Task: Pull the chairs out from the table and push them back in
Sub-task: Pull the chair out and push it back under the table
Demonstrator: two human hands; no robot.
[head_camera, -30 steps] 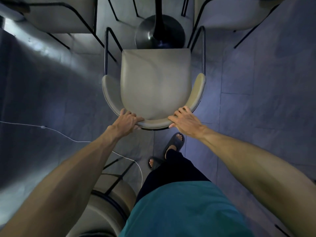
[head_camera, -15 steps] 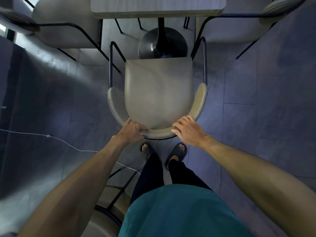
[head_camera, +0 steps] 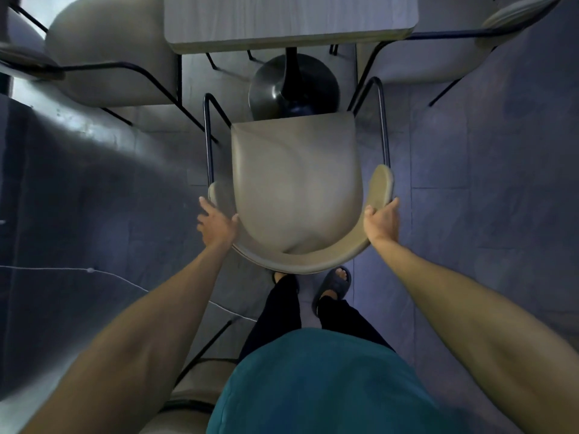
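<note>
Now the chair (head_camera: pixel 297 183) stands just short of the table's (head_camera: pixel 291 23) near edge. The right hand (head_camera: pixel 382 222) clamps its backrest; the left hand (head_camera: pixel 216 225) touches it, fingers spread.

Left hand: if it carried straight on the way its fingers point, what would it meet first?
Probably the left tip of the chair backrest, just ahead of the fingers of the left hand, then the dark frame tube beyond it. Depth from above is unclear.
</note>
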